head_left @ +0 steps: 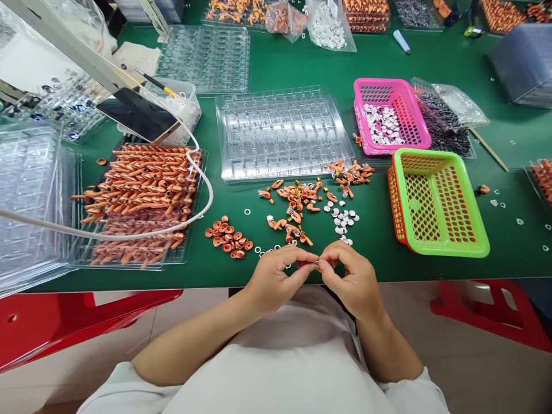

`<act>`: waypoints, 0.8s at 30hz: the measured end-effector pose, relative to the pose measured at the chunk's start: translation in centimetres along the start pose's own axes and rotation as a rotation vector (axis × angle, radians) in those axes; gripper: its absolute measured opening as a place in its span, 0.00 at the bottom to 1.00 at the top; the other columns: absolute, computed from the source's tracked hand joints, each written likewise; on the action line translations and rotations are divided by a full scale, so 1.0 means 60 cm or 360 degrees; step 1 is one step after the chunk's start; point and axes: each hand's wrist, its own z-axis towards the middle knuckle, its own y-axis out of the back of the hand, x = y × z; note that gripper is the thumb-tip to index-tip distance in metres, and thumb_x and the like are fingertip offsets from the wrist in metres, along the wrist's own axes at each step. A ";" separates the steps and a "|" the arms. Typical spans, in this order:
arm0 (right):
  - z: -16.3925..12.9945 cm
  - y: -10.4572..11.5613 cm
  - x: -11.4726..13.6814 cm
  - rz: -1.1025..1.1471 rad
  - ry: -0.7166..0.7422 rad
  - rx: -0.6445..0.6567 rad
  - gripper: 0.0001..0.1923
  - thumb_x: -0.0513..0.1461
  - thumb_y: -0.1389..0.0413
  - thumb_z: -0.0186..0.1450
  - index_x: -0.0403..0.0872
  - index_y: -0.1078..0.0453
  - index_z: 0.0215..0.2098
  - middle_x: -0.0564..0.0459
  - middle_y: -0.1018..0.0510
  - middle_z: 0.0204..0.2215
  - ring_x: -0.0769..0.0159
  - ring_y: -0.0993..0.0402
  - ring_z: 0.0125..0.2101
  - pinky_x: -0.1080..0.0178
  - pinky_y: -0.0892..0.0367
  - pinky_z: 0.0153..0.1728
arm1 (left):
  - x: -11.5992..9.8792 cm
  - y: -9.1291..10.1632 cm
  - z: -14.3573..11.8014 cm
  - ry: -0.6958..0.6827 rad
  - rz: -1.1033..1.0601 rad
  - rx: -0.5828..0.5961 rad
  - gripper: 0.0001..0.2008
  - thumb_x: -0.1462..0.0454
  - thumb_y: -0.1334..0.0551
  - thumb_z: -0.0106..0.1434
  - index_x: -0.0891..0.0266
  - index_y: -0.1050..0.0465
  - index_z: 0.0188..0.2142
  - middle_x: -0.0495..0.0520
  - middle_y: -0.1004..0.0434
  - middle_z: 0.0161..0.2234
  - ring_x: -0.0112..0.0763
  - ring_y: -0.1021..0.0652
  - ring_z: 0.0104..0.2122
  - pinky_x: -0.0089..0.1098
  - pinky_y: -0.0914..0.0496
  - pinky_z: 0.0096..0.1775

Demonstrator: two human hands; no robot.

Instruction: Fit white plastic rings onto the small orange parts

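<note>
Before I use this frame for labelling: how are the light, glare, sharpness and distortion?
Head view: even overhead light, soft shadows; glare on the empty clear tray and the stacked trays at left; wide-angle bending curves the table edge; the loose orange parts are sharp, but the tiny piece pinched between the left hand and right hand is too small to identify.

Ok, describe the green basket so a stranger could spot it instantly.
Start at the green table and look right of the hands. The green basket sits just nearer than the pink basket. Unlike the pink one, which holds white discs, it is lime with a red rim.
</note>
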 end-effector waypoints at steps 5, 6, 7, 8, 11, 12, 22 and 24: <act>-0.003 -0.007 0.002 -0.0054 0.0071 -0.0074 0.08 0.31 0.47 0.63 0.49 0.34 0.28 0.55 0.29 0.26 0.67 0.33 0.28 0.64 0.38 0.27 | -0.002 -0.002 -0.002 0.0004 0.0020 -0.0008 0.06 0.69 0.36 0.62 0.61 0.19 0.36 0.52 0.16 0.32 0.31 0.19 0.33 0.30 0.26 0.39; -0.004 -0.009 0.003 -0.0069 0.0089 -0.0094 0.08 0.31 0.47 0.62 0.49 0.35 0.28 0.55 0.30 0.26 0.67 0.33 0.27 0.64 0.38 0.27 | -0.002 -0.003 -0.002 0.0007 0.0023 -0.0009 0.06 0.70 0.36 0.61 0.61 0.19 0.36 0.52 0.16 0.32 0.31 0.19 0.33 0.30 0.26 0.38; -0.004 -0.011 0.003 -0.0085 0.0105 -0.0113 0.08 0.30 0.47 0.62 0.49 0.36 0.27 0.55 0.30 0.26 0.67 0.33 0.27 0.64 0.38 0.27 | -0.003 -0.004 -0.002 0.0013 0.0024 -0.0013 0.06 0.69 0.36 0.61 0.61 0.19 0.36 0.52 0.16 0.32 0.31 0.19 0.33 0.30 0.26 0.38; -0.004 -0.013 0.003 -0.0105 0.0119 -0.0131 0.08 0.30 0.48 0.62 0.49 0.36 0.27 0.55 0.31 0.26 0.67 0.33 0.27 0.64 0.38 0.26 | -0.003 -0.005 -0.002 0.0020 0.0021 -0.0018 0.06 0.69 0.36 0.61 0.62 0.19 0.36 0.53 0.16 0.32 0.31 0.19 0.33 0.30 0.26 0.38; -0.005 -0.018 0.001 -0.0174 0.0181 -0.0188 0.09 0.30 0.48 0.62 0.49 0.37 0.28 0.55 0.31 0.26 0.66 0.33 0.28 0.63 0.38 0.27 | -0.003 -0.006 -0.001 0.0063 -0.0006 -0.0022 0.06 0.69 0.36 0.62 0.62 0.19 0.36 0.53 0.16 0.33 0.32 0.19 0.33 0.30 0.26 0.39; -0.005 -0.020 0.000 -0.0195 0.0210 -0.0208 0.08 0.30 0.48 0.62 0.49 0.37 0.28 0.55 0.31 0.26 0.66 0.33 0.28 0.63 0.37 0.28 | -0.004 -0.005 0.000 0.0088 -0.0026 -0.0006 0.06 0.68 0.36 0.62 0.62 0.19 0.36 0.53 0.16 0.33 0.32 0.19 0.34 0.30 0.26 0.39; -0.008 -0.009 -0.004 -0.0003 0.0134 -0.0066 0.06 0.33 0.47 0.67 0.50 0.30 0.35 0.53 0.26 0.31 0.64 0.29 0.33 0.61 0.34 0.33 | -0.008 0.010 0.010 0.0356 -0.0267 0.0052 0.05 0.64 0.35 0.61 0.63 0.20 0.35 0.54 0.16 0.33 0.34 0.18 0.34 0.30 0.24 0.38; -0.012 -0.005 -0.007 0.0034 0.0109 -0.0060 0.06 0.34 0.46 0.67 0.50 0.29 0.38 0.52 0.25 0.34 0.62 0.28 0.35 0.60 0.33 0.35 | -0.006 0.010 0.008 0.0332 -0.0260 0.0007 0.05 0.64 0.35 0.61 0.64 0.20 0.35 0.54 0.17 0.32 0.33 0.18 0.33 0.30 0.25 0.37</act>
